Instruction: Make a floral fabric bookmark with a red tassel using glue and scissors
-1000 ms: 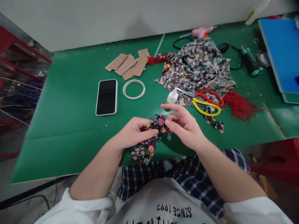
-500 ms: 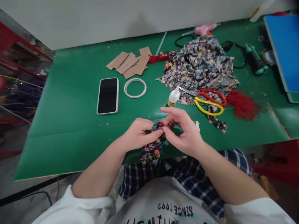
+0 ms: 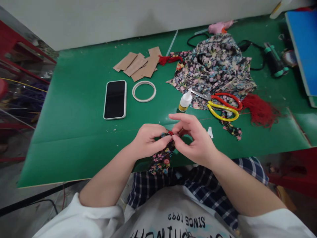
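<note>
A strip of dark floral fabric (image 3: 162, 158) hangs over the front edge of the green table. My left hand (image 3: 150, 140) pinches its upper end between thumb and fingers. Against the same end, my right hand (image 3: 192, 137) presses thumb and fingertips together, with its index finger stretched out above. A bit of red thread (image 3: 170, 133) shows between the two hands. Just beyond my right hand stands a small white-capped glue bottle (image 3: 185, 100). Scissors (image 3: 224, 105) with one red and one yellow handle lie to the right, partly on a large piece of floral fabric (image 3: 215, 66).
On the green table (image 3: 74, 99) lie a phone (image 3: 115, 99), a tape roll (image 3: 133, 92) and several cardboard pieces (image 3: 151, 64). Red thread (image 3: 261, 110) is heaped at the right, near a black and green tool (image 3: 274, 61) and a blue board (image 3: 303, 49). A pink glue gun (image 3: 219, 27) lies at the back.
The view has shifted slightly. Both hands stay together at the fabric's upper end, and less of the red thread shows between them.
</note>
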{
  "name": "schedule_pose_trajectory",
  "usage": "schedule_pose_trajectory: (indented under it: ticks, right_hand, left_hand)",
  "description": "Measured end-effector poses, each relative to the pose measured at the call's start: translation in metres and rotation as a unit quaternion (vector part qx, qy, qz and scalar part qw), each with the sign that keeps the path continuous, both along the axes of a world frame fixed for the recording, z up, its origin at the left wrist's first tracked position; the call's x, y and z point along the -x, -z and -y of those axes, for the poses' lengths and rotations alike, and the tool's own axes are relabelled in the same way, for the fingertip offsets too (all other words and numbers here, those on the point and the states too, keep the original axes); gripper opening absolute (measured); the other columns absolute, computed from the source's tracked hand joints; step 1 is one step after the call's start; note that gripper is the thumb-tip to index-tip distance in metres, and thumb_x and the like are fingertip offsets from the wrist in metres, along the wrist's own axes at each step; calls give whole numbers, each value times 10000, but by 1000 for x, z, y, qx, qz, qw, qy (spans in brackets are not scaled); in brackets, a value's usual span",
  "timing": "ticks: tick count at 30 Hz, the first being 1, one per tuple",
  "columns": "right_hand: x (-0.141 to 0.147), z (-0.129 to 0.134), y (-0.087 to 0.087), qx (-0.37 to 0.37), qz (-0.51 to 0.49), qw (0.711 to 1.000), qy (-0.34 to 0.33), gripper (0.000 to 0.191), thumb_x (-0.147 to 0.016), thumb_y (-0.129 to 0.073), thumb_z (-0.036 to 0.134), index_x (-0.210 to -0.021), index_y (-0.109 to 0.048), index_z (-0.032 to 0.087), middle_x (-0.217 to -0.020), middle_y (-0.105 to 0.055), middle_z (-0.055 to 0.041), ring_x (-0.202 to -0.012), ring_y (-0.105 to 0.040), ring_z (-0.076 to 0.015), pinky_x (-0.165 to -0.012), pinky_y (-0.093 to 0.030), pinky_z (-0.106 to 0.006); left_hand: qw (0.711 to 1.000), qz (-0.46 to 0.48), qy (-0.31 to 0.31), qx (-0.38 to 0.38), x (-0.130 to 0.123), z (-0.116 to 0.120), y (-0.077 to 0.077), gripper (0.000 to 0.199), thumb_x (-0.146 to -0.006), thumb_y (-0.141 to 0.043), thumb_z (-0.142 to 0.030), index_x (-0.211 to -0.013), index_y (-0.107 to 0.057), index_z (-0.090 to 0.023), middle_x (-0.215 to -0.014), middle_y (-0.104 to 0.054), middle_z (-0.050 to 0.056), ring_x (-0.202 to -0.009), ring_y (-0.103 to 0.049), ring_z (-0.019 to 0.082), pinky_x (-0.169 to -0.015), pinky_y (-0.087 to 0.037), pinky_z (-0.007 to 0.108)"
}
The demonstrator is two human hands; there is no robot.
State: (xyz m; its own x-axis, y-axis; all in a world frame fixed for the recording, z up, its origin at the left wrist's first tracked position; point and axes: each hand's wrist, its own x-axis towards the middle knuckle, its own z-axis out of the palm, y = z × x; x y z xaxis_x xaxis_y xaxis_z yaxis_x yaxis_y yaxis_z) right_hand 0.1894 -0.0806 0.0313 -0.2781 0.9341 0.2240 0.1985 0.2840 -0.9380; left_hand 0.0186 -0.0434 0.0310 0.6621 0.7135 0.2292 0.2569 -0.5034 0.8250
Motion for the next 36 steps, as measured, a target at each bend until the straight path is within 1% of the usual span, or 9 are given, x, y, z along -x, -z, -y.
schedule_pose_trajectory:
  ticks: [3, 7, 12, 14, 20, 25, 33, 35, 36]
  right_hand:
    - [0, 0, 0, 7, -2, 1000, -6, 488, -795, -493, 78, -1233, -415, 281, -800, -528, 10, -729, -552, -112, -674, -497, -255]
    - [-2, -1, -1, 26, -7, 1000, -13, 507, -801, -502, 91, -1257, -394, 284, -790, -519, 13, -735, -545, -114, -674, -496, -256]
    - [-4, -2, -5, 56, -28, 998, -31, 561, -797, -533, 113, -1299, -359, 292, -817, -518, 3, -775, -538, -118, -633, -491, -225]
    - [-3, -1, -6, 60, -35, 997, -28, 562, -795, -535, 109, -1298, -365, 292, -818, -515, 1, -774, -536, -117, -628, -491, -220]
    - [-3, -2, -4, 109, -79, 991, -27, 519, -802, -550, 130, -1267, -395, 300, -792, -521, 16, -707, -535, -100, -599, -483, -219]
    - [-7, -8, -2, 166, -172, 969, -62, 504, -809, -581, 173, -1258, -389, 296, -720, -545, 50, -632, -545, -75, -580, -497, -208]
    - [-7, -12, 1, 213, -223, 950, -47, 405, -787, -631, 209, -1158, -479, 266, -656, -551, 70, -580, -573, -68, -562, -534, -203]
    - [-7, -13, 1, 225, -232, 946, -40, 374, -785, -632, 210, -1131, -498, 255, -657, -551, 70, -573, -575, -64, -545, -536, -194]
    - [-8, -13, 0, 230, -236, 944, -34, 363, -782, -634, 207, -1118, -505, 249, -656, -552, 70, -567, -573, -62, -536, -536, -188]
  left_hand:
    - [1000, 17, -4, 1, -1, -1, 2, 323, -853, -441, -257, -545, -471, -162, -477, -468, -22, -470, -435, 83, -483, -330, 200]
    - [1000, 23, 6, 1, 0, 0, 3, 359, -869, -417, -235, -518, -437, -160, -462, -429, -28, -457, -395, 73, -480, -311, 200]
    - [998, 37, -30, 28, 2, 2, 5, 372, -880, -412, -257, -520, -407, -165, -482, -399, -31, -463, -370, 78, -472, -294, 213]
    - [998, 46, -29, 33, 3, 2, 5, 383, -885, -406, -270, -517, -395, -168, -481, -394, -31, -467, -366, 79, -476, -294, 216]
    - [999, 22, -24, 14, 0, 1, 1, 391, -855, -474, -260, -489, -379, -160, -446, -352, -51, -429, -325, 54, -448, -264, 196]
    - [995, 35, -55, 77, 3, 3, 2, 411, -867, -465, -302, -490, -394, -155, -449, -345, -52, -424, -307, 52, -432, -258, 198]
    - [981, 46, -73, 175, 4, 3, 5, 454, -864, -453, -408, -487, -399, -160, -460, -341, -44, -433, -289, 63, -421, -252, 222]
    - [980, 54, -77, 177, 7, 1, 9, 465, -886, -388, -434, -513, -440, -160, -473, -385, -34, -441, -324, 73, -431, -289, 228]
    - [982, 59, -89, 158, 9, -1, 10, 457, -897, -360, -421, -543, -476, -157, -494, -428, -25, -459, -367, 82, -450, -324, 230]
